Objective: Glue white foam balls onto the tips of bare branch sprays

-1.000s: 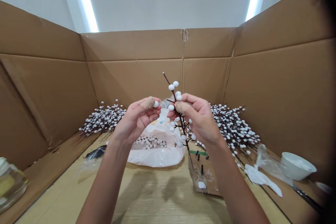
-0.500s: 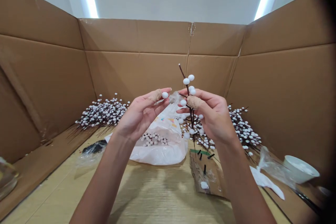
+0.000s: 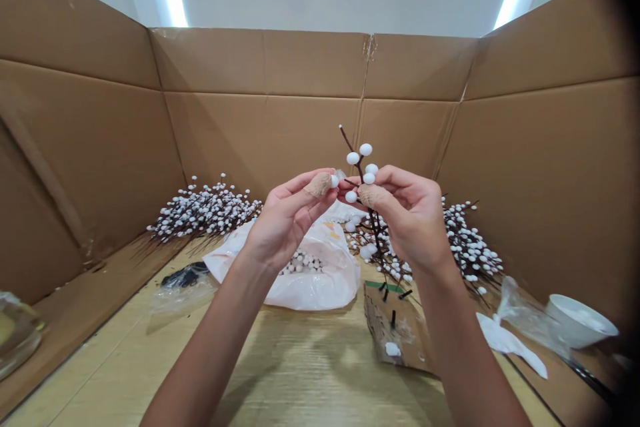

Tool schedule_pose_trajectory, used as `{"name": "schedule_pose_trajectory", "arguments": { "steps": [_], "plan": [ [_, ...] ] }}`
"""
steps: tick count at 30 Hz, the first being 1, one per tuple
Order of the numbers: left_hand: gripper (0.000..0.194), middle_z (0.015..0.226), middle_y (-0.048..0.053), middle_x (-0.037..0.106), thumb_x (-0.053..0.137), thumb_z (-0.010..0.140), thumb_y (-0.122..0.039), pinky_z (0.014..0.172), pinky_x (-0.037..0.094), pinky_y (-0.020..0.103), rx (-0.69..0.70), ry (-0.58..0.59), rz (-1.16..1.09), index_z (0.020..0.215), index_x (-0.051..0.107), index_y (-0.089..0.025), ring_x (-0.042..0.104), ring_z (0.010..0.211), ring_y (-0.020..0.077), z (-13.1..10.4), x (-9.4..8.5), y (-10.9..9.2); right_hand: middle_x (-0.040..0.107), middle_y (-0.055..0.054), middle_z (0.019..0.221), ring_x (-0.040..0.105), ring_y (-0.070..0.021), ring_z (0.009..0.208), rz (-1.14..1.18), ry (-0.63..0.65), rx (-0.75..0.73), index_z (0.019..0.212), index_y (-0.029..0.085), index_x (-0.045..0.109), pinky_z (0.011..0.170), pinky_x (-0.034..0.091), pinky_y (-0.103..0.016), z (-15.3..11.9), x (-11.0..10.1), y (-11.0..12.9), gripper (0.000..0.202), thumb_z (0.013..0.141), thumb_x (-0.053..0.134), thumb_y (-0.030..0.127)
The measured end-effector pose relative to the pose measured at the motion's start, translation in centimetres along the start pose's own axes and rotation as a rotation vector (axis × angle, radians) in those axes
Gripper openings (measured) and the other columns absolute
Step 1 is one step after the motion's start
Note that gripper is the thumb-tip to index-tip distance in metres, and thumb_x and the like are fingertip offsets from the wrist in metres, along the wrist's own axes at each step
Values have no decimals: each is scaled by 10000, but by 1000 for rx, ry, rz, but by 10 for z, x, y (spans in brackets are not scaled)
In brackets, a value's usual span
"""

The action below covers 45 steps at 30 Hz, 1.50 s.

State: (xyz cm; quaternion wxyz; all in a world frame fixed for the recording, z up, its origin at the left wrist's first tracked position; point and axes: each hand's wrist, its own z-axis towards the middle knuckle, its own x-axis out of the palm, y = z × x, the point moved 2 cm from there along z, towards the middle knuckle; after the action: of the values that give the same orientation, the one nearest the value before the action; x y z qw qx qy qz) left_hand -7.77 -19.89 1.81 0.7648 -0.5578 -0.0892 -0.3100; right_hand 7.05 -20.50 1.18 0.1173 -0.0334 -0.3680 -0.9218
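Between thumb and fingers of my left hand point(image 3: 295, 213) is a small white ball point(image 3: 335, 181). It is close to a bare twig tip on the brown berry branch point(image 3: 375, 230); whether they touch I cannot tell. My right hand point(image 3: 413, 213) pinches that branch, which stands upright with several white balls on its twigs. Both thumbs wear a beige textured wrap. Below the hands an opened white plastic bag point(image 3: 320, 297) shows many white balls inside. Under the branch lies a piece of cardboard point(image 3: 407, 333) with several short black pegs and a white lump.
Bunches of white-berried stems lie at the back left point(image 3: 205, 210) and back right point(image 3: 470, 240). A white bowl point(image 3: 583, 323) and clear plastic stand at right. A clear bag with black pieces point(image 3: 185, 280) and a glass jar point(image 3: 17, 340) are at left. Cardboard walls point(image 3: 265, 67) enclose the table.
My left hand has moved right with the white ball, bringing it close to the branch. My right hand still holds the branch in nearly the same place.
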Motion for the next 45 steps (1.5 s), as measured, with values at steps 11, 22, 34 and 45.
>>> {"name": "schedule_pose_trajectory", "arguments": {
  "steps": [11,22,34,45],
  "plan": [
    [135,838,27,714,604,815,-78,844,531,181,23,-32,-31,770,724,-122,671,786,95,2,1,3,711,-4,763,708,-160,755,16,-10,-10,721,195,637,741,620,-338,1,1,0,63,765,676,219],
    [154,806,17,694,598,822,-79,830,522,184,-18,-9,-81,744,723,-124,635,705,73,4,1,6,693,5,702,686,-127,595,36,26,61,702,182,579,630,625,-290,0,7,-2,100,780,640,195],
    [178,780,39,714,574,830,-53,700,553,137,-24,39,-135,752,731,-86,658,680,78,4,1,7,657,15,670,675,-115,597,39,28,48,665,168,569,634,623,-278,-1,8,1,125,756,656,165],
    [158,802,54,726,593,807,-46,725,552,152,-8,51,-105,789,747,-75,673,721,99,5,-2,8,611,25,638,659,-107,574,17,25,54,624,168,549,623,620,-275,0,8,3,148,736,645,155]
  ]
}}
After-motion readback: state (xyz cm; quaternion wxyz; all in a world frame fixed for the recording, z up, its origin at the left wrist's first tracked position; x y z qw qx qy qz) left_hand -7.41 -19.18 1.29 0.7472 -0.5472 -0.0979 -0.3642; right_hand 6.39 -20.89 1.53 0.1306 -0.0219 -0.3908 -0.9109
